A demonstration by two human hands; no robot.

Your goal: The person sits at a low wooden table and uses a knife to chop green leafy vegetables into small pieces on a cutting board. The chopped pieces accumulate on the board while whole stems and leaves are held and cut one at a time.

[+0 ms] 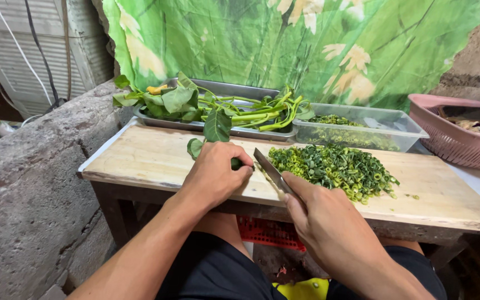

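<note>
My left hand (215, 172) presses a bundle of green leafy stems (198, 145) down on the wooden cutting board (140, 158); only leaves and a stem end show past the fingers. My right hand (320, 222) grips a knife (270, 169), its blade angled toward the stem end beside my left fingers. A heap of chopped green stem pieces (334, 166) lies on the board just right of the blade.
A metal tray (262, 132) of whole leafy stems (218, 103) sits behind the board. A clear plastic tub (362, 130) holds more chopped greens. A pink basket (456, 139) stands at right, a concrete ledge (34, 183) at left, a red crate (265, 230) under the table.
</note>
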